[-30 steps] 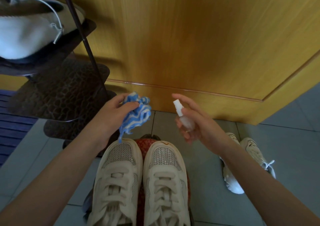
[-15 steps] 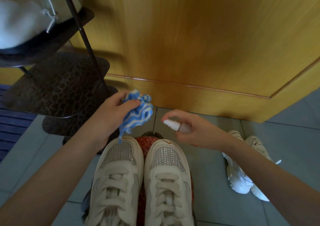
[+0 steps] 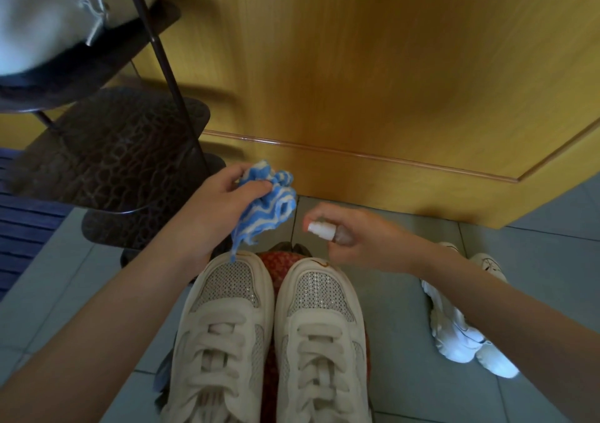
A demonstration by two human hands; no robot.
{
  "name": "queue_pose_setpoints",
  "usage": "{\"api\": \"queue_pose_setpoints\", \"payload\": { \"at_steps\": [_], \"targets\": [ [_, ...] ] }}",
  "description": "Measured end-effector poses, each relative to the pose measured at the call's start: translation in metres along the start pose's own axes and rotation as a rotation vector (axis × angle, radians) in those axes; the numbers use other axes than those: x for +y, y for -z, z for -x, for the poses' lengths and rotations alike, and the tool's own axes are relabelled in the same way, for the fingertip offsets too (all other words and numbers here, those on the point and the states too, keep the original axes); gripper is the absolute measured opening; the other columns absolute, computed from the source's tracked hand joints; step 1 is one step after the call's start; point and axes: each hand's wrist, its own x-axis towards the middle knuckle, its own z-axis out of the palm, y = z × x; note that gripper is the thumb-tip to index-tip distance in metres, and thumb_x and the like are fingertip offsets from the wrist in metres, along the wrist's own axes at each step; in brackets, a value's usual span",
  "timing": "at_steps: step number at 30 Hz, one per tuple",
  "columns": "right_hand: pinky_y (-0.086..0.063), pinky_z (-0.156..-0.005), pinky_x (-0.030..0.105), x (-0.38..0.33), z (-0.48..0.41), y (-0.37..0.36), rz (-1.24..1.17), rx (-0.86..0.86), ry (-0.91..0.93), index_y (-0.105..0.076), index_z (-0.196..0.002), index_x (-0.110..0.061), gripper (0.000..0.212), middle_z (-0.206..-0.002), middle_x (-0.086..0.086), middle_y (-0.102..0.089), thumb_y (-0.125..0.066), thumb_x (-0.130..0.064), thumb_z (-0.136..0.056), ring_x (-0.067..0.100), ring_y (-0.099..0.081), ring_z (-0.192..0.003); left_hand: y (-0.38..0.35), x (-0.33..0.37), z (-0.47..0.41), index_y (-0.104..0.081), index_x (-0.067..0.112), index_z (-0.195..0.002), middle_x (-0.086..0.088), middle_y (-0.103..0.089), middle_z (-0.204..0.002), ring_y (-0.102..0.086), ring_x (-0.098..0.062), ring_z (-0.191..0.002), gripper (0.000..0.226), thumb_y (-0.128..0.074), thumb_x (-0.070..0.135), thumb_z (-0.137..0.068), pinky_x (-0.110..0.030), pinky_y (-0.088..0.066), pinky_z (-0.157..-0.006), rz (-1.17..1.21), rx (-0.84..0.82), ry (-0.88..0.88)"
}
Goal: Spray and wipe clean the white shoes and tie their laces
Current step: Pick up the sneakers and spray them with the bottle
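At the far left, a dark metal shoe rack [image 3: 107, 150] stands on the tiled floor [image 3: 535, 292], with a pale shoe [image 3: 32, 26] on its top shelf. A blue slatted mat [image 3: 19, 228] lies beside the rack at the edge of the view.

Your left hand [image 3: 211, 208] is raised in front of the rack's lower shelves. Its fingers and thumb are curled tight around a bunched blue-and-white striped cloth [image 3: 269, 205]. A loose corner of the cloth hangs down to the toe of the left sneaker; you cannot tell whether it touches.

Below your hands, in the middle, the two white sneakers [image 3: 224, 325] sit side by side, toes pointing away from you and sides touching. Both have mesh toe panels and wide laces threaded across. They rest on something red and patterned [image 3: 276, 260] that shows between the toes.

Just right of the cloth, your right hand [image 3: 363, 241] hovers above the right sneaker's toe. Its fingers are closed around a small spray bottle [image 3: 324, 230], which is held sideways with its white nozzle pointing left toward the cloth.

Further right, partly behind your right forearm, another pair of white shoes [image 3: 464, 335] lies on the floor. A yellow wooden door [image 3: 389, 65] fills the background.
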Motion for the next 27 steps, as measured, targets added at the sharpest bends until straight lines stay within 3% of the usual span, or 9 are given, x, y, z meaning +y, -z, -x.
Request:
{"api": "queue_pose_setpoints", "payload": {
  "at_steps": [5, 9, 13, 16, 18, 20, 22, 27],
  "targets": [
    [-0.049, -0.08, 0.047, 0.001, -0.004, 0.002, 0.007, -0.038, 0.042, -0.047, -0.114, -0.047, 0.047, -0.106, -0.023, -0.056, -0.049, -0.023, -0.073, 0.017, -0.059, -0.091, 0.002, 0.0, 0.0, -0.062, 0.02, -0.096, 0.002, -0.069, -0.089, -0.067, -0.007, -0.073, 0.01, -0.056, 0.015, -0.09, -0.015, -0.053, -0.063, 0.011, 0.002, -0.004],
    [-0.042, -0.072, 0.021, -0.001, -0.009, 0.004, 0.024, -0.109, 0.05, -0.054, -0.116, -0.032, 0.048, -0.097, -0.035, -0.052, -0.059, -0.005, -0.078, -0.004, -0.054, -0.084, 0.0, 0.001, -0.001, -0.061, 0.016, -0.102, 0.0, -0.068, -0.093, -0.066, -0.012, -0.08, 0.014, -0.055, 0.014, -0.09, -0.02, -0.051, -0.069, -0.003, 0.005, -0.01],
    [-0.043, -0.064, 0.034, -0.003, -0.015, 0.004, 0.182, -0.123, 0.06, -0.052, -0.11, -0.035, 0.043, -0.076, -0.018, -0.053, -0.062, -0.012, -0.076, 0.006, -0.049, -0.064, 0.001, -0.001, -0.002, -0.06, 0.016, -0.101, -0.001, -0.067, -0.09, -0.065, -0.012, -0.077, 0.013, -0.056, 0.013, -0.09, -0.016, -0.052, -0.063, -0.004, 0.004, -0.017],
    [-0.04, -0.058, 0.035, -0.006, -0.019, 0.006, 0.217, -0.106, 0.043, -0.052, -0.111, -0.031, 0.041, -0.062, -0.011, -0.048, -0.061, -0.01, -0.076, 0.012, -0.043, -0.056, 0.003, -0.002, -0.002, -0.06, 0.016, -0.102, 0.0, -0.067, -0.088, -0.065, -0.009, -0.073, 0.013, -0.055, 0.014, -0.09, -0.013, -0.051, -0.059, 0.001, 0.002, -0.014],
    [-0.038, -0.056, 0.031, -0.01, -0.021, 0.008, 0.233, -0.113, 0.05, -0.051, -0.117, -0.029, 0.045, -0.063, -0.019, -0.052, -0.058, -0.008, -0.078, 0.008, -0.045, -0.055, 0.004, -0.002, -0.002, -0.061, 0.017, -0.1, 0.001, -0.067, -0.087, -0.065, -0.008, -0.072, 0.012, -0.055, 0.015, -0.09, -0.013, -0.051, -0.058, -0.003, -0.001, -0.013],
    [-0.036, -0.055, 0.026, -0.014, -0.024, 0.009, 0.294, -0.138, 0.056, -0.05, -0.123, -0.031, 0.05, -0.065, -0.039, -0.049, -0.056, -0.009, -0.079, 0.001, -0.048, -0.056, 0.003, -0.002, -0.002, -0.061, 0.019, -0.097, 0.002, -0.067, -0.087, -0.065, -0.008, -0.073, 0.01, -0.056, 0.015, -0.09, -0.014, -0.05, -0.059, -0.001, 0.002, -0.015],
    [-0.035, -0.053, 0.024, -0.015, -0.023, 0.009, 0.324, -0.157, 0.049, -0.049, -0.124, -0.033, 0.052, -0.064, -0.043, -0.047, -0.056, -0.009, -0.079, -0.001, -0.048, -0.055, 0.002, -0.001, -0.002, -0.061, 0.017, -0.101, 0.0, -0.067, -0.089, -0.065, -0.01, -0.075, 0.012, -0.056, 0.015, -0.09, -0.014, -0.051, -0.059, -0.009, 0.011, -0.014],
    [-0.035, -0.054, 0.025, 0.005, 0.004, 0.012, 0.227, -0.048, -0.047, -0.05, -0.114, -0.035, 0.045, -0.066, -0.014, -0.056, -0.057, -0.008, -0.079, 0.009, -0.045, -0.057, 0.002, 0.0, 0.0, -0.061, 0.018, -0.106, 0.001, -0.069, -0.091, -0.067, -0.008, -0.075, 0.017, -0.056, 0.016, -0.09, -0.013, -0.052, -0.06, -0.009, 0.007, -0.012]
  ]
}}
